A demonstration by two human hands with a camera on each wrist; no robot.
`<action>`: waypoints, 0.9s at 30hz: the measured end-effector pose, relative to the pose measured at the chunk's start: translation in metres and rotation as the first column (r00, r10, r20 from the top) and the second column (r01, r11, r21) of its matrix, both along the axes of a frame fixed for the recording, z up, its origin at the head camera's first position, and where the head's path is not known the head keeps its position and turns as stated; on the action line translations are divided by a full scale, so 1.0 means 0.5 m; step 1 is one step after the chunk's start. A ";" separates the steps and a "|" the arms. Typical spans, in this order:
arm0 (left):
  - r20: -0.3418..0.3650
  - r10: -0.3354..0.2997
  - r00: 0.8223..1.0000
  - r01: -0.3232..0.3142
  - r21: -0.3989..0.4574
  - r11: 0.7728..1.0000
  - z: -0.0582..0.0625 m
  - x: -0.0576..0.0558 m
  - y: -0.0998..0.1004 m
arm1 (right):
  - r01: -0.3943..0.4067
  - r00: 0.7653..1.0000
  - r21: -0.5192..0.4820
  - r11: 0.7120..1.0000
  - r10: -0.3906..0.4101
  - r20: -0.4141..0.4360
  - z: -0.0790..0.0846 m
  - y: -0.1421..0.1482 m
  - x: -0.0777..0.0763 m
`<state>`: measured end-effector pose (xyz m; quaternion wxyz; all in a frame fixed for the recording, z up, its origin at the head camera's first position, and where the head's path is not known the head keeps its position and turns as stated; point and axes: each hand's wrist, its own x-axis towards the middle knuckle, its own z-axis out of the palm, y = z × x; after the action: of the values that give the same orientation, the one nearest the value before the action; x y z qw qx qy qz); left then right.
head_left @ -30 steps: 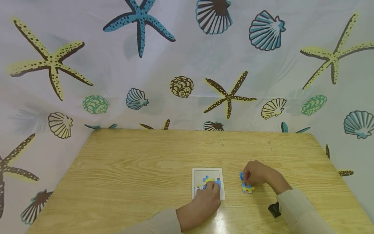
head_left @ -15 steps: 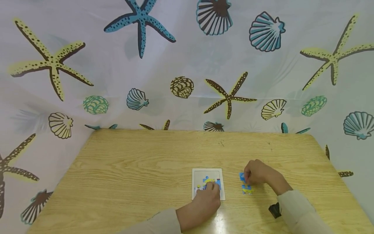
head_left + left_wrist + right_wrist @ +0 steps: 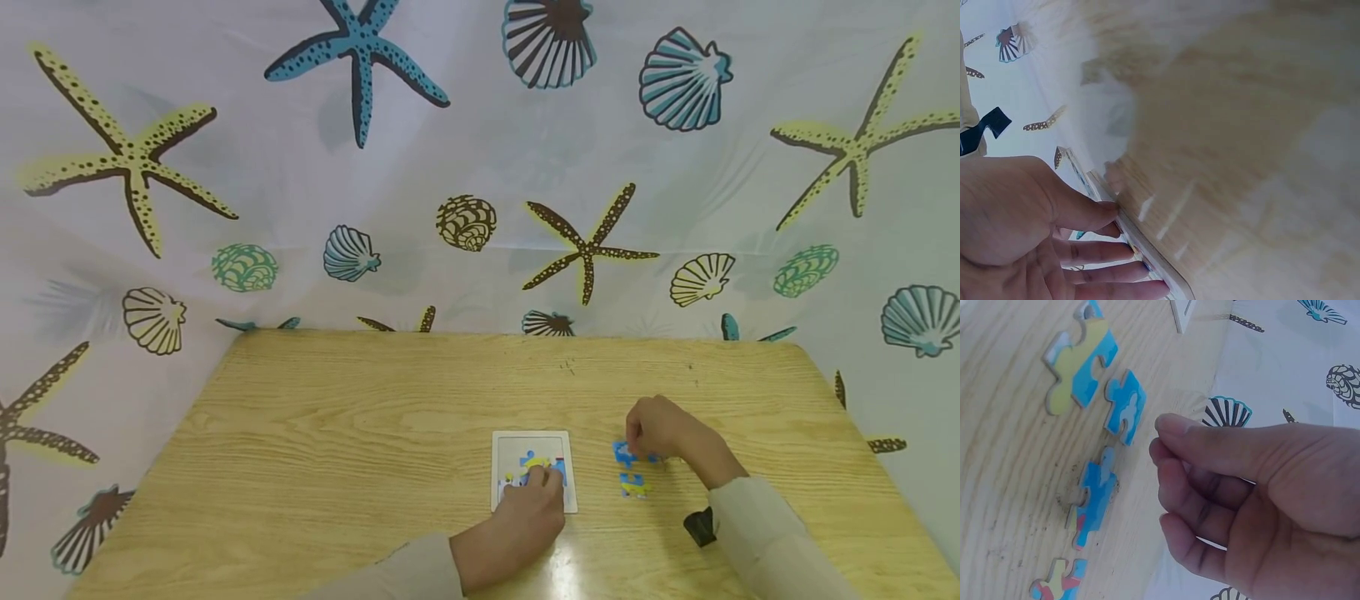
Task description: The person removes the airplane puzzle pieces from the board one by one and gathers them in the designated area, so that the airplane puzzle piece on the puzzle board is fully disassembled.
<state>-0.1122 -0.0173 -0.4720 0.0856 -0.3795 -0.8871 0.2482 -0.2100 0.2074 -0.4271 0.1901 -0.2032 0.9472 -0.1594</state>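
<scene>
My left hand [image 3: 525, 508] rests over a white-framed puzzle tray [image 3: 496, 454]. In the left wrist view its thumb lies at the tray's side edge [image 3: 1154, 250], and its fairly straight fingers reach across the top. Joined blue and yellow pieces [image 3: 534, 460] show in the tray, partly covered by that hand. My right hand [image 3: 1241, 494] hovers with loosely bent fingers, thumb tip close to index tip, nothing visible between them. Below it lie loose jigsaw pieces: a yellow and blue one [image 3: 1085, 365], a blue one with pale marking [image 3: 1125, 407], another blue one [image 3: 1094, 494], and a red and yellow one [image 3: 1060, 581].
The wooden table [image 3: 337, 417] extends left of and behind the tray. A white cloth [image 3: 420, 167] with starfish and shell prints hangs along the back and sides. A small black object [image 3: 701, 527] shows beside the right sleeve [image 3: 765, 533].
My right hand has risen slightly and moved back from the loose pieces, so more of the blue ones show. The left hand has stayed in place on the tray.
</scene>
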 end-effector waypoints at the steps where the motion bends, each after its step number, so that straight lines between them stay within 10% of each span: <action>1: 0.010 0.003 1.000 -0.003 0.005 1.000 0.000 0.000 0.000 | 0.002 1.000 -0.004 1.000 -0.002 0.001 0.001 -0.001 -0.001; 27: -0.020 0.054 0.998 -0.052 0.090 0.995 -0.012 0.011 0.008 | -0.052 0.998 -0.047 0.998 0.051 -0.034 0.007 -0.089 -0.015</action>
<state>-0.1069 -0.0130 -0.4782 0.1057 -0.3487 -0.9062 0.2147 -0.2174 0.1630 -0.4238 0.1736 -0.2346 0.9405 -0.1737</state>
